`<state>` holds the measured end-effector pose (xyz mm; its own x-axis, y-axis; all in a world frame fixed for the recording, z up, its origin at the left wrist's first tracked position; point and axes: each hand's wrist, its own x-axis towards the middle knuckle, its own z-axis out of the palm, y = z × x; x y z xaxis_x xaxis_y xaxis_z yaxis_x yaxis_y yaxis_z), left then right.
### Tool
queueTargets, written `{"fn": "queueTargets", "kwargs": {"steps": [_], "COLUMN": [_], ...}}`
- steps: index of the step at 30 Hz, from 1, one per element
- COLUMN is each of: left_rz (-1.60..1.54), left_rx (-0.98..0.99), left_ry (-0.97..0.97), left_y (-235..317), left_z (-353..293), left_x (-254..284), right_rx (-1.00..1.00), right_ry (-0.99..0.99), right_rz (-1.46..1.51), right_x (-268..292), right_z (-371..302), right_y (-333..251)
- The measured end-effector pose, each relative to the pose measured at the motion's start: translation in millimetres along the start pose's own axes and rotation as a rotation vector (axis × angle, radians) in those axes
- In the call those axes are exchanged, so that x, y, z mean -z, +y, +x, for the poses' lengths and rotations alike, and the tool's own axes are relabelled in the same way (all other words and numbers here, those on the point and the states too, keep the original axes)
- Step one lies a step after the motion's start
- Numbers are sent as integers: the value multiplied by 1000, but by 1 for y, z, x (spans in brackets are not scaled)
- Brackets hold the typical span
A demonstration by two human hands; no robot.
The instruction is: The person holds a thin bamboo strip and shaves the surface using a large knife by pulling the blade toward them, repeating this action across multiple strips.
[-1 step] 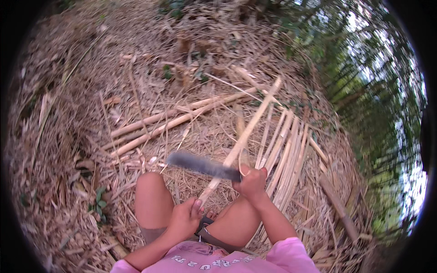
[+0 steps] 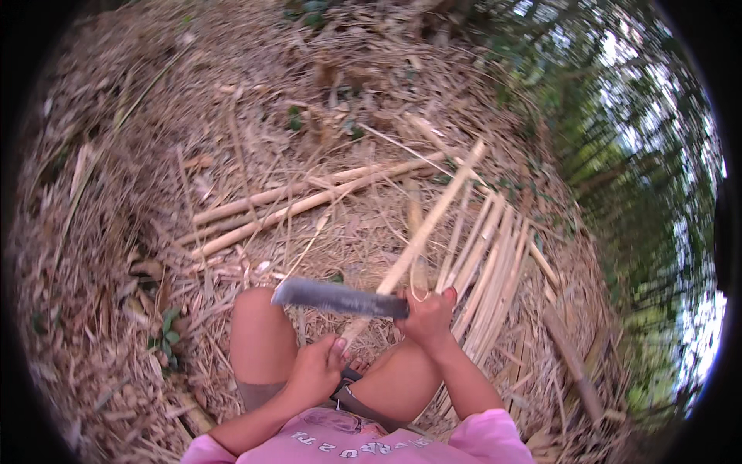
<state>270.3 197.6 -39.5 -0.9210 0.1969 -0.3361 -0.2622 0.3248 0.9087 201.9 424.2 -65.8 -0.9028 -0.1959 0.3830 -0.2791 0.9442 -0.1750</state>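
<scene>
My left hand [image 2: 317, 366] is closed round the near end of a pale split bamboo strip [image 2: 425, 228], which slants up and away to the right. In my right hand [image 2: 427, 315] is the handle of a machete [image 2: 340, 297]. Its broad dark blade points left and lies across the strip, a little beyond my left hand. The blade is slightly smeared by motion, so whether its edge bites into the strip cannot be made out. Blade tip and my bent left knee [image 2: 264, 329] are close together in the picture.
Several split bamboo strips [image 2: 487, 271] lie side by side to the right. Longer bamboo poles [image 2: 309, 203] rest on the dry leaf litter ahead. A thick brown stick [image 2: 573, 363] lies at far right, a small green plant [image 2: 165, 340] at left. Trees [image 2: 618, 178] stand along the right.
The machete has shifted slightly toward me along the strip, and its blade now lies more level across the picture. Both hands keep their hold. The whole view has shifted slightly.
</scene>
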Motion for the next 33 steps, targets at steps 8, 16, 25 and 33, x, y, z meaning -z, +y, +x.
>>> {"fn": "queueTargets", "kwargs": {"steps": [8, 16, 25, 33], "left_rz": [28, -198, -302, -318], "left_rx": [-99, -1, -12, -20], "left_ry": [109, 185, 321, 219], "left_y": [-36, -70, -71, -59], "left_z": [0, -43, -13, -38], "left_x": [6, 28, 62, 78], "right_rx": [-15, -271, 42, -101], "right_ry": [-155, -72, -192, -14], "right_rz": [215, 299, 384, 57], "right_x": [-46, -74, -91, -96], "right_z": [-34, 30, 22, 98], "right_y": [-59, -51, -123, -43]}}
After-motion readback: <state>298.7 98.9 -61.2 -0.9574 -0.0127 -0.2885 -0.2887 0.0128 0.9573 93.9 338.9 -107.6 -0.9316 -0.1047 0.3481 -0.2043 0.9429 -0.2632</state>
